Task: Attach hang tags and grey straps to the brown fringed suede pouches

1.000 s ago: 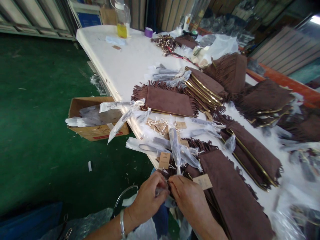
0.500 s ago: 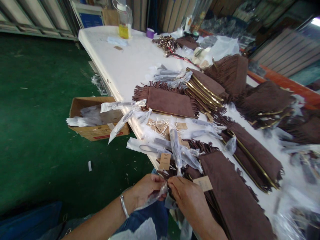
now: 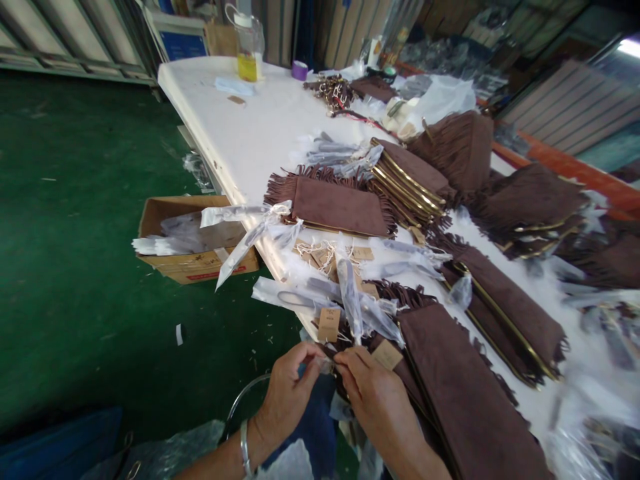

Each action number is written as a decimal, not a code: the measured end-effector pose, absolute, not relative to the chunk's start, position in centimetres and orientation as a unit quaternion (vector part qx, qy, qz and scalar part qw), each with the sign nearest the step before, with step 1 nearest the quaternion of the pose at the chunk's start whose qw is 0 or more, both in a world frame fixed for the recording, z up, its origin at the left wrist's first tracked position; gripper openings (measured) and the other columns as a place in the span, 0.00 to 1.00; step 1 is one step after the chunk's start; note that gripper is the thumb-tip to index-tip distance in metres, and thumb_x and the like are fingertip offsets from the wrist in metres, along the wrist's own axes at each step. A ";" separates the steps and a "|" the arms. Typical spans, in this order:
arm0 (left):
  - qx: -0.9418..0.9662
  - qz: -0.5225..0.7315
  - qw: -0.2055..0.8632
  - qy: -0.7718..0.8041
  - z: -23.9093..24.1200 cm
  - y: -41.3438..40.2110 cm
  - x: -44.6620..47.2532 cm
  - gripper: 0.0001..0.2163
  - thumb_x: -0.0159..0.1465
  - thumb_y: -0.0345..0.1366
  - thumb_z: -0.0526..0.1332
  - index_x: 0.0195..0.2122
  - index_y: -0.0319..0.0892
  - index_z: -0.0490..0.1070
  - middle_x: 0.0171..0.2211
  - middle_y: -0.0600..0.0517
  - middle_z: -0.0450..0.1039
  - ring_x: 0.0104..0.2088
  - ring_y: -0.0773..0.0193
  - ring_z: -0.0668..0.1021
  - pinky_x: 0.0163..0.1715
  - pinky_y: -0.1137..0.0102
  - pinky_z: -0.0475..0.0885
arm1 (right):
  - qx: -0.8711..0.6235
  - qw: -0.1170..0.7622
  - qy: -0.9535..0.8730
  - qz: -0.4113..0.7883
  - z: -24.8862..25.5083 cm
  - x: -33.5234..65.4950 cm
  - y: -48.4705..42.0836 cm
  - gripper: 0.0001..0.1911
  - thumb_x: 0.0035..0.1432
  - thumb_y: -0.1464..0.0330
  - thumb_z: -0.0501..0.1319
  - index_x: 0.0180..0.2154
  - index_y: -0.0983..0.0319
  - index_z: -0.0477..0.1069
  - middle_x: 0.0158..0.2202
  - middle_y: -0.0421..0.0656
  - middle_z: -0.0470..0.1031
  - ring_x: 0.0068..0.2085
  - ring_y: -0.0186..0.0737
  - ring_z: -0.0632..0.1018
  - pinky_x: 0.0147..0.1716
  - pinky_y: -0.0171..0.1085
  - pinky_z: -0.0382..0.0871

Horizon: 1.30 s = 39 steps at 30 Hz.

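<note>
At the table's near edge, my left hand (image 3: 293, 383) pinches a small bit of clear plastic (image 3: 326, 365). My right hand (image 3: 377, 393) is closed close beside it, thumb and fingers together; whatever lies between them is too small and covered to make out. Brown suede fringed bags (image 3: 465, 380) lie just right of my right hand, with a cardboard tag (image 3: 387, 355) near its knuckles. Another tag (image 3: 329, 325) rests above both hands. Straps in plastic sleeves (image 3: 350, 293) spread over the table behind the hands.
More fringed bags (image 3: 340, 205) with gold edges are piled across the white table (image 3: 200, 100). An open carton (image 3: 200, 267) holding plastic sleeves stands on the green floor to the left. A bottle of yellow liquid (image 3: 247, 63) and purple tape (image 3: 299, 70) stand at the far end.
My left hand has turned more upright, its wrist shifting right. The plastic that trailed under it now shows only at the fingertips. The tag by my right hand has shifted left and tilted.
</note>
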<state>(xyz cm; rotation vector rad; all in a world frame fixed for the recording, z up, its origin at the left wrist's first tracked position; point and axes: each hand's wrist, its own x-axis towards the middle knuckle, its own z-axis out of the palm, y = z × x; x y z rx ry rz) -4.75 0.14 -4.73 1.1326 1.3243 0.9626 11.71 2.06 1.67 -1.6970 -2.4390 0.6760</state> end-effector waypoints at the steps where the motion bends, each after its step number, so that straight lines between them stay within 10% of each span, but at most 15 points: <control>1: 0.480 0.407 0.544 0.555 -4.6 0.3 -4.6 0.10 0.68 0.40 0.55 0.35 0.43 0.72 0.32 0.53 0.74 0.35 0.62 0.74 0.37 0.70 0.66 | -0.555 0.043 -0.802 0.218 1.7 11.6 2.2 0.13 0.68 0.72 0.49 0.43 0.58 0.71 0.41 0.43 0.75 0.37 0.36 0.78 0.37 0.33 0.68; 8: 0.507 0.408 0.549 0.525 -3.7 1.2 -4.5 0.10 0.69 0.41 0.55 0.34 0.42 0.70 0.30 0.54 0.72 0.32 0.64 0.73 0.35 0.71 0.65 | -0.569 -0.044 -0.797 0.199 1.2 11.2 2.8 0.10 0.65 0.74 0.52 0.37 0.59 0.70 0.38 0.41 0.73 0.34 0.38 0.77 0.29 0.34 0.61; 18: 0.417 0.420 0.632 0.501 -5.1 0.8 -4.3 0.10 0.65 0.36 0.57 0.46 0.43 0.70 0.37 0.52 0.74 0.29 0.66 0.74 0.31 0.72 0.68 | -0.603 0.102 -0.714 0.341 1.0 12.1 3.0 0.10 0.64 0.73 0.54 0.34 0.58 0.72 0.34 0.38 0.75 0.36 0.36 0.75 0.35 0.33 0.61; 39: 0.360 0.431 0.654 0.507 -6.9 0.7 -2.9 0.06 0.59 0.36 0.63 0.28 0.40 0.71 0.24 0.56 0.67 0.23 0.69 0.67 0.24 0.74 0.62 | -0.597 0.063 -0.757 0.259 0.7 11.9 2.4 0.10 0.67 0.73 0.50 0.39 0.60 0.69 0.36 0.41 0.73 0.37 0.40 0.76 0.37 0.37 0.63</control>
